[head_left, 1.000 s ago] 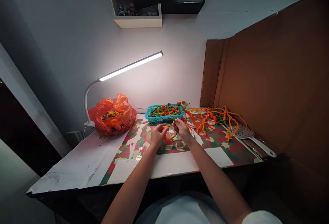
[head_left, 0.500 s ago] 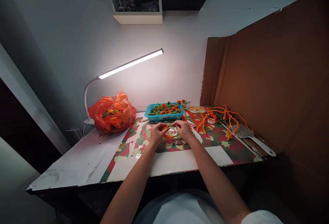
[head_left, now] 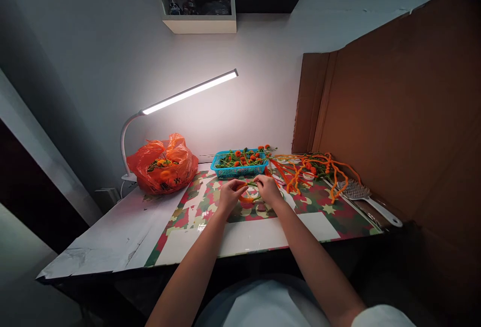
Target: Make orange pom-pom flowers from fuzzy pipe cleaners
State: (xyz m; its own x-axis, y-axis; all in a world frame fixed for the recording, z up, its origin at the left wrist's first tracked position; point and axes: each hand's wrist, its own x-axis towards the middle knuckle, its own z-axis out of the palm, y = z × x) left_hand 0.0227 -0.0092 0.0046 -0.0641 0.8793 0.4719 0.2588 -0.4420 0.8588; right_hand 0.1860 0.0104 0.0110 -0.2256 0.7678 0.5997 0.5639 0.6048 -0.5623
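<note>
Bench: white (head_left: pixel 93 244) on the left, a camouflage cover (head_left: pixel 328 209) with stars across the rest.
Room: pale wall (head_left: pixel 240 49), two box shelves (head_left: pixel 201 26) up high, cardboard (head_left: pixel 394 116) standing along the right.
Count: one lit lamp (head_left: pixel 190 92), one red bag (head_left: pixel 165 183), one blue basket (head_left: pixel 240 172), one brush (head_left: pixel 381 212); the orange cords (head_left: pixel 296 179) are too tangled to number.
Strip: one orange-and-green strip (head_left: pixel 246 200), curved between the two hands, in front of the basket.
Left hand (head_left: pixel 230 197): grip pinching its orange part.
Right hand (head_left: pixel 268 192): grip pinching its green part.
Change: a second ago the right hand held a green end upright near the basket; now its fingertips sit lower.
</note>
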